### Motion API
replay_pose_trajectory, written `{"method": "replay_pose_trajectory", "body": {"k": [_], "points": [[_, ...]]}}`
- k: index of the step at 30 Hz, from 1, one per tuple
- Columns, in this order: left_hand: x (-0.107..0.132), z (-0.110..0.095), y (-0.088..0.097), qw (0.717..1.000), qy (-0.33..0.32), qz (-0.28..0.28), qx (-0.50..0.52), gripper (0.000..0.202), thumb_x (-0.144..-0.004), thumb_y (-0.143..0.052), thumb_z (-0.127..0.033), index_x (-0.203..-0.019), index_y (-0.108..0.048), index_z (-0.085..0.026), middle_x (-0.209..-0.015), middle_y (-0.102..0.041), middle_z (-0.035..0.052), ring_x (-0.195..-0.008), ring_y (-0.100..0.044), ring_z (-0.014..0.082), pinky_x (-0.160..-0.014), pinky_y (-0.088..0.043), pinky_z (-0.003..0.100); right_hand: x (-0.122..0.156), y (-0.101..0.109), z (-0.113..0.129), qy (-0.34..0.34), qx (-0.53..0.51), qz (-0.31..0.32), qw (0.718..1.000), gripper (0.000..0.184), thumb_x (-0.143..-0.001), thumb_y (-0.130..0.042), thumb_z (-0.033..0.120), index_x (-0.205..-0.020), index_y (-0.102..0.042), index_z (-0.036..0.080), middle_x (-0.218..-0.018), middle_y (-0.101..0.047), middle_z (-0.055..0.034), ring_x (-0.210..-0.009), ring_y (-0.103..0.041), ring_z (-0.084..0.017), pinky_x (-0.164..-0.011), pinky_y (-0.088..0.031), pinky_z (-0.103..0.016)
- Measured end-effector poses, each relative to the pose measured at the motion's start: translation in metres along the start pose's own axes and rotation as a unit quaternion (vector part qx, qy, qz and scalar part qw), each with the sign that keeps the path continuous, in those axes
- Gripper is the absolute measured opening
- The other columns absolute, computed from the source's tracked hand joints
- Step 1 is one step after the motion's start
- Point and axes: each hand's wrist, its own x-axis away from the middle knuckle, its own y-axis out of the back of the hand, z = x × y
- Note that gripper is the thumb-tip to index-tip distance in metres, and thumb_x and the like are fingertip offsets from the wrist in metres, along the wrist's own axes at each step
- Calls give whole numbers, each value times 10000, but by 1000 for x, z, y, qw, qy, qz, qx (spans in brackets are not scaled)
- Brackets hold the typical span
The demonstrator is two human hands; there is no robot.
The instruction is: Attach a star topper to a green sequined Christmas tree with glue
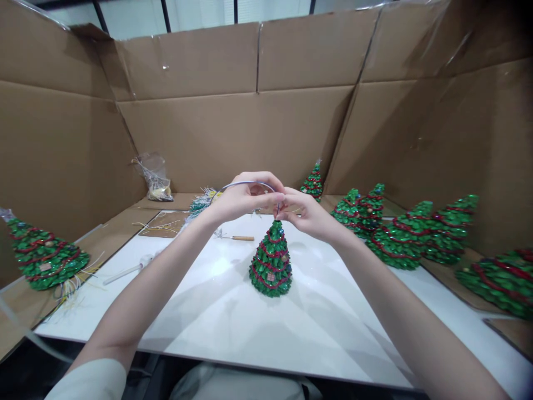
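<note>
A small green Christmas tree (271, 258) with red garlands and tiny ornaments stands upright on the white tabletop. Just above its tip, my left hand (244, 197) and my right hand (306, 212) meet, fingertips touching. A thin purple-grey wire (245, 182) arcs over the back of my left hand and comes down at the tree's tip. My left fingers are pinched together on the wire. Low at the tip, my right thumb and fingers are also closed around the wire's end; the exact contact is partly hidden by the fingers.
More Christmas trees stand or lean on the right (402, 236), and another tree (50, 253) leans at the left. Behind my hands are a wooden-handled tool (242, 238) and tinsel (200, 203). A white stick (122, 274) and a plastic bag (154, 176) lie left. Cardboard walls (200, 133) enclose the table.
</note>
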Motion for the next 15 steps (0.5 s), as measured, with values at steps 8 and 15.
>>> {"method": "replay_pose_trajectory", "body": {"k": [8, 15], "points": [[-3, 4, 1, 995, -13, 41, -87, 116, -783, -639, -257, -816, -663, -149, -728, -613, 12, -673, -571, 101, -597, -450, 203, 18, -1, -9, -57, -66, -19, 996, 233, -826, -602, 430, -899, -628, 210, -859, -525, -27, -823, -555, -175, -785, -477, -350], [-4, 2, -2, 984, -30, 76, -156, 89, -784, -630, -226, -786, -675, -149, -760, -634, 20, -683, -579, 107, -626, -447, 210, 45, -25, -17, -107, -55, -22, 993, 379, -765, -669, 451, -1074, -607, 241, -984, -512, -49, -873, -524, -181, -821, -478, -368]]}}
